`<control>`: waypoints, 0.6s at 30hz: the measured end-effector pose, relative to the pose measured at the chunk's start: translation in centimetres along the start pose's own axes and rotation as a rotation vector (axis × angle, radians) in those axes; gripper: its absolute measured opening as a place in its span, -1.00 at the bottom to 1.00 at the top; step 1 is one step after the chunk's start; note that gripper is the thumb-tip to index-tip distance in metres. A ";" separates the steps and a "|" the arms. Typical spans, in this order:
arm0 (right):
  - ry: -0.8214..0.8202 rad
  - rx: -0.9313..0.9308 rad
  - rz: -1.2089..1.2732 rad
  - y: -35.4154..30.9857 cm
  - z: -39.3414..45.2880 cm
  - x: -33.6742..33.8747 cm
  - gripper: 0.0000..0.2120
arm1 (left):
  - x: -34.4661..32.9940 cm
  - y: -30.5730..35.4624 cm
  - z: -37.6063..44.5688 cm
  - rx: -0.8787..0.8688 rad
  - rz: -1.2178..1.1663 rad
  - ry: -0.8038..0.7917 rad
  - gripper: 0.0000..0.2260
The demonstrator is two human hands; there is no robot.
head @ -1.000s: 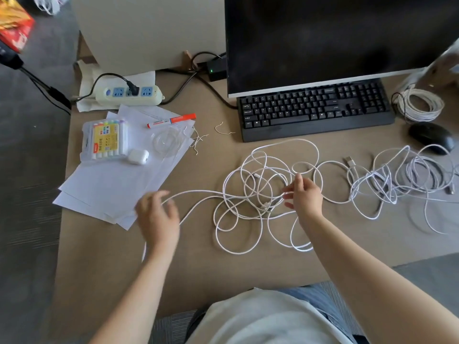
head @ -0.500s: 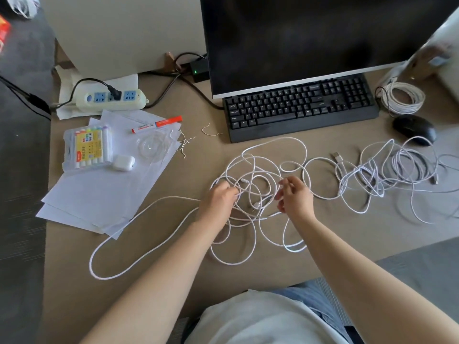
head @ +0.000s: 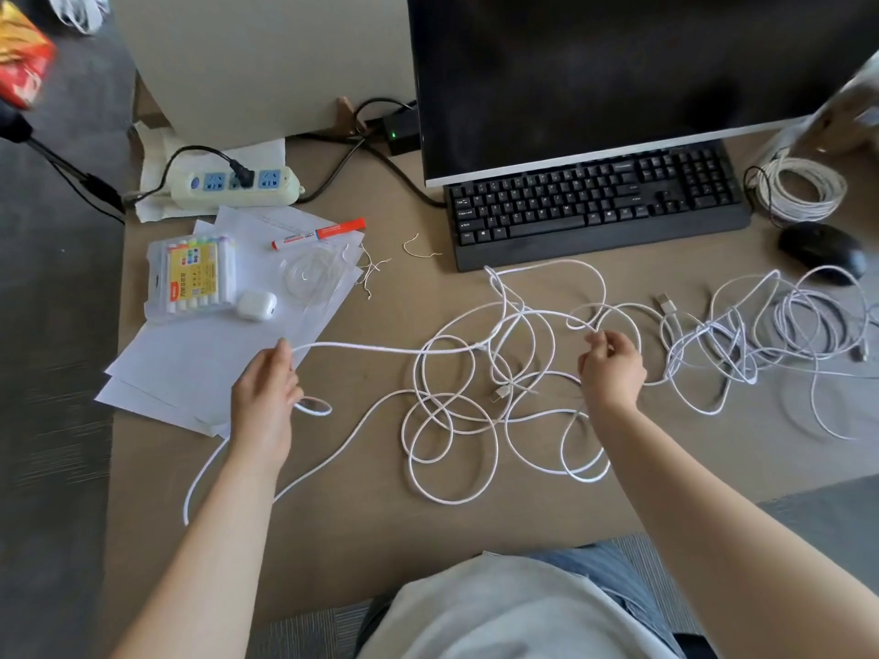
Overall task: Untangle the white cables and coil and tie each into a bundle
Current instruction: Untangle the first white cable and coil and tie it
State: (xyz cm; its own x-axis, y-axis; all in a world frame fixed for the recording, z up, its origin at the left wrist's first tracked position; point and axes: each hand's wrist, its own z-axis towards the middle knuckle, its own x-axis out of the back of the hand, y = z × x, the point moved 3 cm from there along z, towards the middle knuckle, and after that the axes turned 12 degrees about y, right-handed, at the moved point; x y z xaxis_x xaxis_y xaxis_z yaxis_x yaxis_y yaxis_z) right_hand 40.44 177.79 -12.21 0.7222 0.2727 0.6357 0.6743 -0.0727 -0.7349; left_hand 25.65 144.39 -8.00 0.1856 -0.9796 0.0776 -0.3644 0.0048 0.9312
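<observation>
The white cables [head: 480,397] lie in loose overlapping loops across the middle of the worktop [head: 361,506], with a second tangle [head: 761,335] further right, near the mouse [head: 822,252]. My judgement: the task is at an early stage. No strand from this heap is coiled or tied; one length is partly drawn free, and everything else remains to be separated. A coiled white bundle [head: 804,187] sits beside the keyboard [head: 594,202]; I cannot tell whether it belongs to this job.

My left hand [head: 264,397] has its fingers curled round a strand, drawing it taut toward the left, over the edge of the paper sheets [head: 190,368]. My right hand [head: 611,363] pinches a loop at the heap's right side, fingers curled.

Against half a second ago: the left hand was then in the heap close to the right; it has since moved well left, carrying the strand with it. The right hand has held its place.
</observation>
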 end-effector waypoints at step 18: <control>-0.018 -0.013 0.104 -0.2 -0.5 1.2 -0.77 | 8.7 -6.2 4.0 0.032 0.817 0.586 -0.76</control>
State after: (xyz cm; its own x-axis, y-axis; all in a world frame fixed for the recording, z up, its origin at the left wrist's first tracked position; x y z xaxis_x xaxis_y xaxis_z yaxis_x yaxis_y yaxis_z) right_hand 41.25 177.60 -11.24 0.7857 0.2798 0.5517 0.5978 -0.1139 -0.7935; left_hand 25.90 134.99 -14.52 0.2845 -0.4252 0.8592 -0.6031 0.6173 0.5052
